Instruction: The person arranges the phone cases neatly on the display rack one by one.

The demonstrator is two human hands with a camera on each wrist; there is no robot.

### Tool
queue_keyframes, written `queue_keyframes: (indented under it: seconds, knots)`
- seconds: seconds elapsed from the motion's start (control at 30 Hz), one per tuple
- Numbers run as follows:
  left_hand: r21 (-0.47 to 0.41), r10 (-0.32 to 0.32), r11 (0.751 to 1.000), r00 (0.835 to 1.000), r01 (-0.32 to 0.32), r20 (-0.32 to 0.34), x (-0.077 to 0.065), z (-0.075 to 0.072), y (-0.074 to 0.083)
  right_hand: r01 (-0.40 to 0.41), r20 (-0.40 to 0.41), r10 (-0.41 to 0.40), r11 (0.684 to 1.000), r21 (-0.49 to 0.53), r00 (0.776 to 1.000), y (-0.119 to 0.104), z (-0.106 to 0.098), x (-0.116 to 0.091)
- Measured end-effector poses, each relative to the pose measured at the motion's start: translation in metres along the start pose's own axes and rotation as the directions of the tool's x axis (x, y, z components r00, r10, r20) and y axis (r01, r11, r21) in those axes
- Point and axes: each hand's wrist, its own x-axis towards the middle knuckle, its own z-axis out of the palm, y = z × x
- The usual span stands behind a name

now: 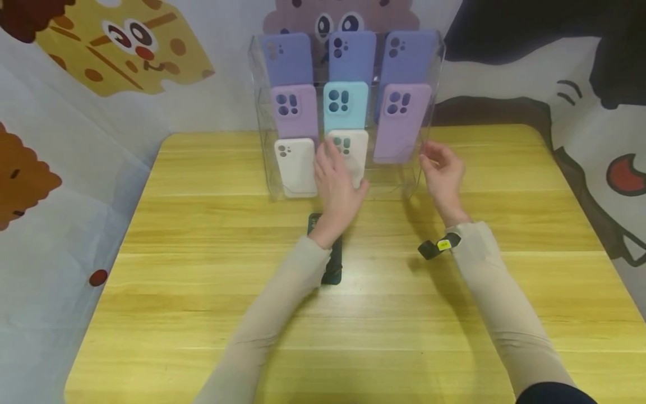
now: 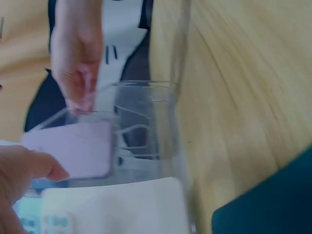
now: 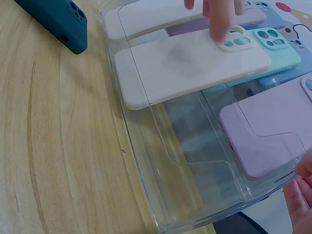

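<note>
My left hand (image 1: pixel 338 185) reaches to the front row of a clear stepped display rack (image 1: pixel 386 182). Its fingers rest on a white phone case (image 3: pixel 190 66) in the middle, close to the camera cutouts; the thumb is apart from the fingers. At the rack's right side, my right hand (image 1: pixel 444 171) pinches the clear edge between thumb and fingers (image 3: pixel 295 200). Another white phone case (image 1: pixel 296 168) stands to the left. Behind are a turquoise case (image 1: pixel 345 112) and two lilac cases (image 1: pixel 294 115), the right one (image 1: pixel 402 123) leaning slightly.
Several blue-violet cases (image 1: pixel 351 56) fill the back row. A dark teal phone case (image 3: pixel 61 24) lies on the wooden table (image 1: pixel 202 280) before the rack, partly under my left forearm. A cartoon-printed cloth (image 1: pixel 212 33) hangs behind.
</note>
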Motion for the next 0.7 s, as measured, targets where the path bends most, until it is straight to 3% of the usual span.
queue_keyframes:
  seconds: [0.17, 0.37, 0.5, 0.7]
  knots:
    - [-0.049, 0.044, 0.998, 0.992, -0.038, 0.121, -0.014, -0.023, -0.013, -0.008, 0.006, 0.008, 1.000, -0.013, 1.000, 0.006, -0.001, 0.003]
    - [0.040, 0.043, 0.998, 0.955, -0.058, 0.292, -0.028, -0.037, -0.035, 0.009, -0.029, -0.010, 1.000, -0.022, 1.000, 0.015, 0.000, 0.007]
    - [0.128, -0.022, 0.991, 0.909, -0.035, 0.415, -0.035, -0.040, -0.043, 0.017, -0.038, -0.019, 0.999, -0.037, 0.999, 0.014, 0.001, 0.007]
    - [0.223, -0.144, 0.975, 0.806, 0.016, 0.573, -0.043, -0.038, -0.049, 0.002, -0.031, -0.003, 0.999, -0.033, 1.000, 0.015, 0.001, 0.007]
